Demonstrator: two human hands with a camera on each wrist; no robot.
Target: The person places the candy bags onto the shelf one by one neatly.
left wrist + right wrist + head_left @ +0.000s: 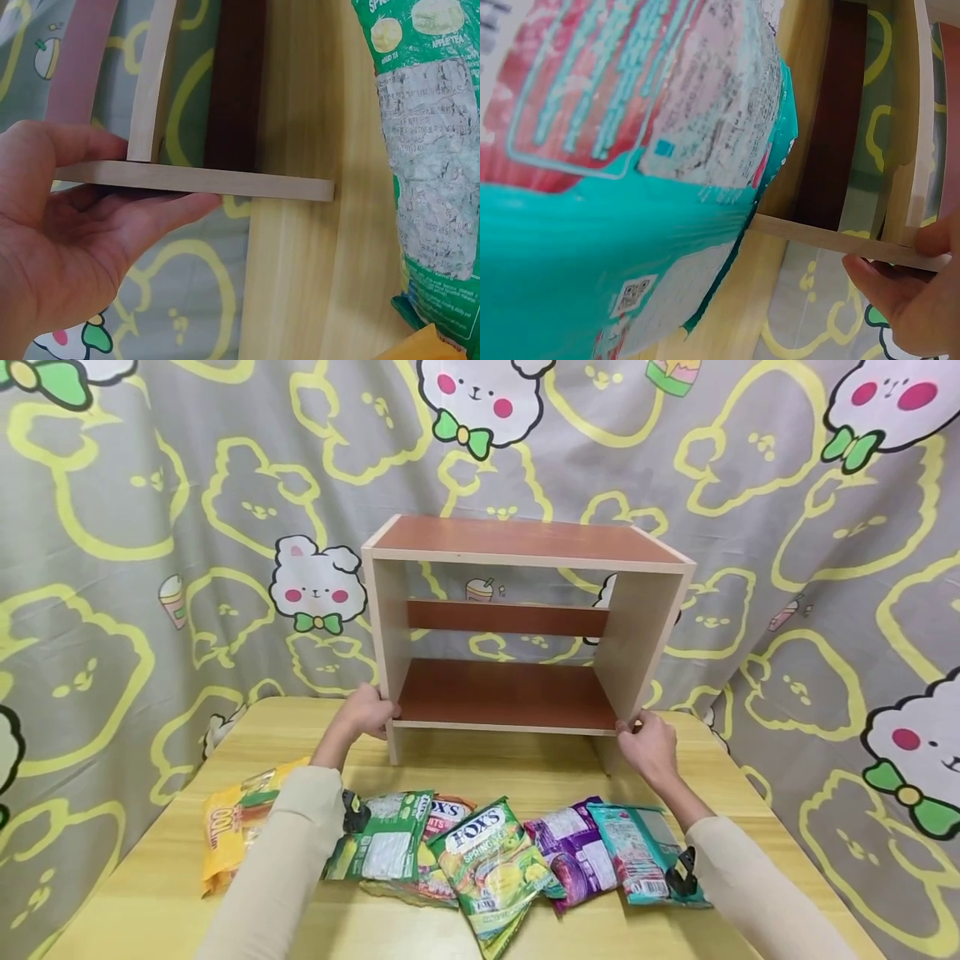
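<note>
A small two-tier wooden shelf unit [525, 539], with reddish-brown boards and pale edges, stands at the back of the table. My left hand [366, 712] grips its left side panel at the height of the lower board. In the left wrist view, the thumb is on the inner face of that panel [289, 186] and the fingers lie along the outer face. Opposite, my right hand [649, 745] holds the right side panel at about the same height. The right wrist view shows thumb and fingers on either side of this panel's edge [817, 236].
Several candy bags lie in front of the shelf: a yellow bag [223, 835], a green bag [386, 839], a Fox's bag [491, 868], a purple bag [577, 852] and a teal bag [641, 843]. Behind the wooden table [277, 718] hangs a patterned curtain [247, 510].
</note>
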